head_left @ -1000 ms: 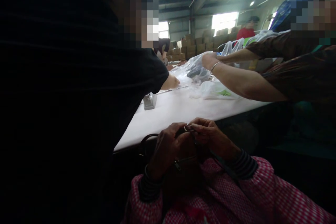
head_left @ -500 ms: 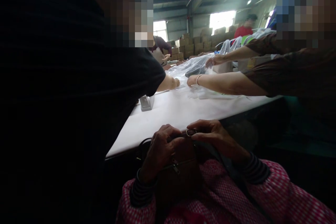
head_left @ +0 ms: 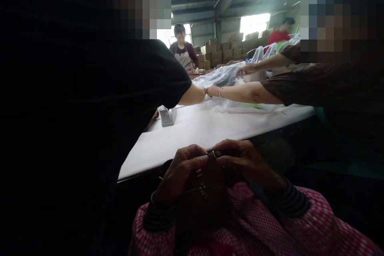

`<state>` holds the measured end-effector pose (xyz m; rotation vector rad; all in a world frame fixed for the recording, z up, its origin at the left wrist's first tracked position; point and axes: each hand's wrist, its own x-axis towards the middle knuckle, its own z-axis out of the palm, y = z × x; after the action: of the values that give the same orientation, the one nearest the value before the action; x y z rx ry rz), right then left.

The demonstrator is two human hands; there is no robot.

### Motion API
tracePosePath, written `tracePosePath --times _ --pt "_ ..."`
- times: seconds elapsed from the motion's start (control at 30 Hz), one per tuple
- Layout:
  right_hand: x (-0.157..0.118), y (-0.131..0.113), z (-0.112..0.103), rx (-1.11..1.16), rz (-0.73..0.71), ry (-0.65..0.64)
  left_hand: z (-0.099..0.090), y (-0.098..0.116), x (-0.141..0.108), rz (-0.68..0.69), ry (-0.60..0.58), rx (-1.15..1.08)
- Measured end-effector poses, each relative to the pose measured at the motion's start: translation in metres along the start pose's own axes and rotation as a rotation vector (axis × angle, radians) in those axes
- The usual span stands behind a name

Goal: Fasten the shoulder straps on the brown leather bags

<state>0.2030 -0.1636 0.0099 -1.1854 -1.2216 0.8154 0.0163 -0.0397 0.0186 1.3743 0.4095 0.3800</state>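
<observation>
A dark brown bag (head_left: pixel 204 204) with a zipper across its front rests in my lap below the table edge. My left hand (head_left: pixel 180 172) grips the top of the bag. My right hand (head_left: pixel 241 159) pinches a small metal ring (head_left: pixel 215 153) at the bag's top, where a dark strap (head_left: pixel 264 200) runs off to the right. The fingertips of both hands nearly meet at the ring. My sleeves are pink checked with striped cuffs.
A white table (head_left: pixel 210 128) stretches ahead with a small grey tape dispenser (head_left: pixel 167 116) and clear plastic bags (head_left: pixel 222 76). A person in black stands close on the left, another person's arms (head_left: pixel 249 93) reach across from the right. Cardboard boxes (head_left: pixel 219 50) are stacked far back.
My hands have stayed on the bag's top, sinking slightly in view. The person on the right moved a hand leftward across the table to meet the other person's hand.
</observation>
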Motion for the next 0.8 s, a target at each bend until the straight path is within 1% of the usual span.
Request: tracePosePath --times 0.1,0.23,0.37,0.5,0.57,0.63,0.8 --pt "0.0 0.0 0.011 0.081 -0.008 0.01 -0.001 -0.002 0.001 -0.002 0.001 -0.014" --pt "-0.001 0.006 0.021 0.086 0.014 0.036 0.001 -0.006 -0.001 -0.005 0.034 -0.011" --pt "-0.001 0.01 0.02 0.116 0.033 0.036 0.002 0.0 -0.007 0.024 0.035 0.136" --pt "0.001 0.008 0.013 0.197 0.012 0.099 -0.006 0.008 -0.012 0.04 0.088 0.291" --pt "0.002 0.007 0.01 0.209 0.011 0.105 -0.01 0.009 -0.011 0.025 0.092 0.277" --pt "0.003 0.005 0.011 0.194 0.007 0.091 -0.011 0.008 -0.009 0.018 0.072 0.235" --pt "0.004 0.005 0.019 0.136 -0.006 0.028 -0.003 0.004 -0.003 0.012 0.032 0.152"
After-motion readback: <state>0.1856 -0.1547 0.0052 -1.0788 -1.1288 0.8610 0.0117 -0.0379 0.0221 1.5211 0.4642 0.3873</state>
